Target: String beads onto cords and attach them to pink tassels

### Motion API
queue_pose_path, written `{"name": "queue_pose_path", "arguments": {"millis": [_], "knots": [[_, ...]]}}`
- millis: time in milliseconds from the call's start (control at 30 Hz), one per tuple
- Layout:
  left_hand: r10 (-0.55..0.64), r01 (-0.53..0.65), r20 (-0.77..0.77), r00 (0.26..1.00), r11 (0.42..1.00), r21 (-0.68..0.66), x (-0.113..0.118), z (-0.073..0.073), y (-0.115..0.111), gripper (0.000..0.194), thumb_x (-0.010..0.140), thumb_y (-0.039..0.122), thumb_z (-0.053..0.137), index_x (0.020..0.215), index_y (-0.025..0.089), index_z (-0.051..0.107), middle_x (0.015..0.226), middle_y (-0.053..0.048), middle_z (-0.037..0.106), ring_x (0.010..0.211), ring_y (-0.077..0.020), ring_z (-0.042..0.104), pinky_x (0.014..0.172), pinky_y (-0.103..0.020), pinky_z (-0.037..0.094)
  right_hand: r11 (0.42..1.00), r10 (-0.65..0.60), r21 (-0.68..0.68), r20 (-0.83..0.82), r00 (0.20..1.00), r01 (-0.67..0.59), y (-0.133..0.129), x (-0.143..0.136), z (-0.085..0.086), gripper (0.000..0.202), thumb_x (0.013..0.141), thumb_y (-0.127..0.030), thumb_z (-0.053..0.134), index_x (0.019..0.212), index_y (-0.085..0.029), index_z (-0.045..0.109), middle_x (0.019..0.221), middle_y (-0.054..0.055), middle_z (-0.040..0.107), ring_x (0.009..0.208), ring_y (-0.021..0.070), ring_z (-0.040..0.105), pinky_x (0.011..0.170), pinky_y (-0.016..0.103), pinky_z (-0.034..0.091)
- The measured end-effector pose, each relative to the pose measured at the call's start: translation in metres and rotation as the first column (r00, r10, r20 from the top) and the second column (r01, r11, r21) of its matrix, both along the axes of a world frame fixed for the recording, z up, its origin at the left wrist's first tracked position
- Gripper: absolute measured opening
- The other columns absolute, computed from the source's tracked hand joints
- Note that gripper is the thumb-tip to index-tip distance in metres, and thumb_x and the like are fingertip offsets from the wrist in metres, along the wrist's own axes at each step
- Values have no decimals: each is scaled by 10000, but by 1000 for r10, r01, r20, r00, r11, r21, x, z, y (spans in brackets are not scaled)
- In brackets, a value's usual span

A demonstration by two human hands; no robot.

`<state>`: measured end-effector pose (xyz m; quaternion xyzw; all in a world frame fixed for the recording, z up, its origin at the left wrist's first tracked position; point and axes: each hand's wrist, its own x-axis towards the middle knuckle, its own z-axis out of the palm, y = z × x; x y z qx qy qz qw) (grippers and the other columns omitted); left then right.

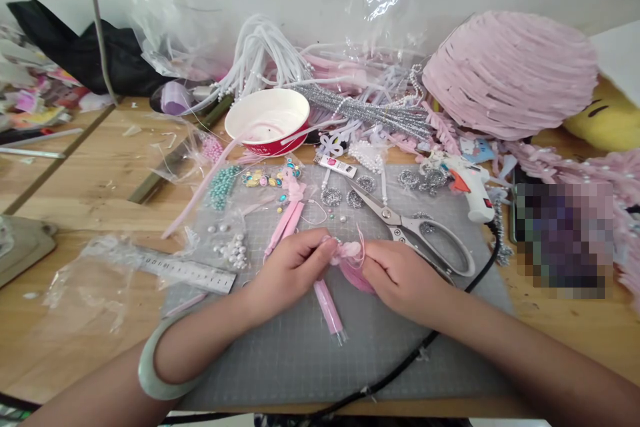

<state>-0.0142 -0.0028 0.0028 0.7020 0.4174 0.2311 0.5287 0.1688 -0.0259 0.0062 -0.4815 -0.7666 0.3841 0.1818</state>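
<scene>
Between my two hands is a small fluffy pink piece with thin thread looping up from it. My left hand pinches its left end, fingers closed. At the other end, my right hand is closed on the same piece, its fingertips partly hidden. Darker pink material hangs beside the right fingers. A pink wrapped tube slants down below the piece, over the grey cutting mat. Large scissors lie half open just behind my right hand. Another pink piece with two long tails rests behind my left hand.
A white and orange glue gun lies at the right, its black cable crossing the mat. Left are a steel ruler, white pearls and teal beads. Behind stand a red-white bowl and a big pink bundle.
</scene>
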Motion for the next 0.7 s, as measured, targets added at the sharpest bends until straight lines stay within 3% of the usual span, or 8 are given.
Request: {"name": "queue_pose_path", "arguments": {"millis": [233,333,400,500,567,633,700], "knots": [[182,-70,264,947,922,-381,5,-3,-8,347,871,363,389,575,183,368,491,66,324,463,-76,293,473,-226,249,930,59,355,117,991,-97,-2,1,-11,219,830,-139,302,637,-190,391,579,7,461,528,123,392,516,258,270],[214,-47,340,916,898,-437,6,-3,-7,341,876,356,379,579,193,337,491,78,253,448,-75,267,468,-226,252,914,58,392,116,992,-99,-2,1,-12,210,822,-143,311,637,-188,400,578,12,461,535,130,391,527,267,280],[137,-50,261,956,948,-314,5,-2,-5,336,882,349,365,587,189,365,508,65,294,469,-84,293,481,-231,265,959,27,280,61,998,-43,-2,1,-10,220,822,-158,327,608,-194,365,562,-8,424,528,119,373,520,260,273],[50,-51,27,998,998,24,1,-2,-1,253,874,317,405,674,175,468,605,28,426,561,-108,387,539,-237,314,996,-59,-70,-72,996,54,-2,0,-5,280,842,-191,337,564,-196,303,518,-44,344,488,90,331,478,238,241],[32,-22,-45,998,979,204,-1,-1,2,125,861,264,445,848,175,532,774,-15,531,712,-136,479,652,-251,372,968,-103,-238,-109,989,74,-1,0,-2,302,843,-212,347,549,-193,284,497,-56,304,471,79,302,458,233,216],[-35,52,-60,998,952,303,-3,0,3,159,852,223,466,987,186,542,942,-54,574,876,-162,512,779,-271,383,955,-109,-285,-98,989,77,0,-1,0,304,834,-227,363,545,-189,275,498,-58,289,474,75,286,457,236,202],[-113,129,-66,991,929,346,-4,0,4,154,845,217,491,976,193,569,938,-54,595,903,-163,525,812,-267,381,956,-101,-283,-70,992,77,1,-2,3,306,828,-232,369,542,-186,270,499,-58,285,477,73,279,459,239,194]]}}
